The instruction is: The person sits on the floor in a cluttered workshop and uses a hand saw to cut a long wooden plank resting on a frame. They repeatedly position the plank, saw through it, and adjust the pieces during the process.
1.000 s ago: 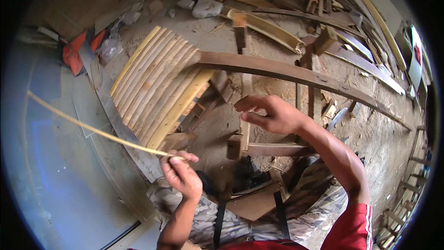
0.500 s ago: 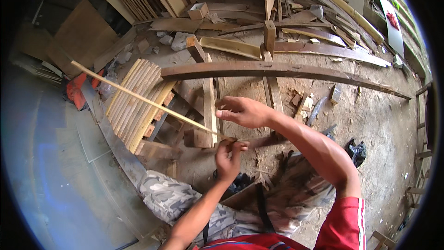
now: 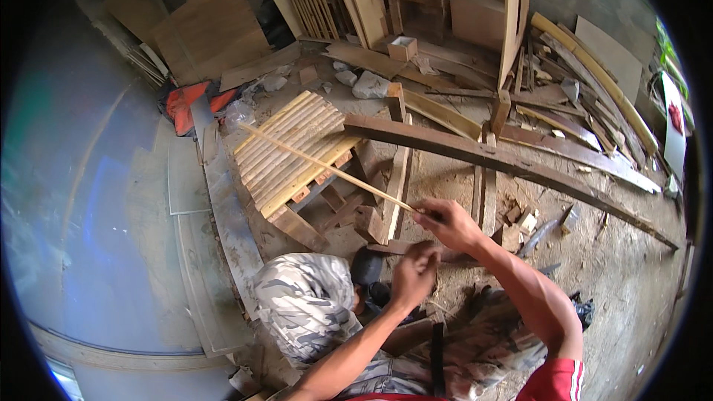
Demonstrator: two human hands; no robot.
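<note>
Thin pale-yellow wooden strip (image 3: 327, 167): in front of the person, near end at right fingertips, far end out past the slatted panel's left edge.
Right hand (image 3: 451, 224): pinching strip by its near end only.
Left hand (image 3: 416, 275): just below right, fingers curled; no object visible, can't tell if it grips anything.
Strip risk: single-end pinch, long overhang. Could droop or twist out of the fingers; a bump could snap it, being so slender.
Panel risk: if the tip dips, it could catch in the grooves of the pale wooden slatted panel (image 3: 275, 171).
Beam risk: swung right, strip could knock the long dark-brown wooden beam (image 3: 512, 164).
Strip height: single view, can't tell whether it touches the panel or hangs above it.
Strip near end: covered by right fingers.
Left fingers: blurred, palm hidden.
Left knee: grey-white camouflage trousers (image 3: 301, 304) block the floor behind.
</note>
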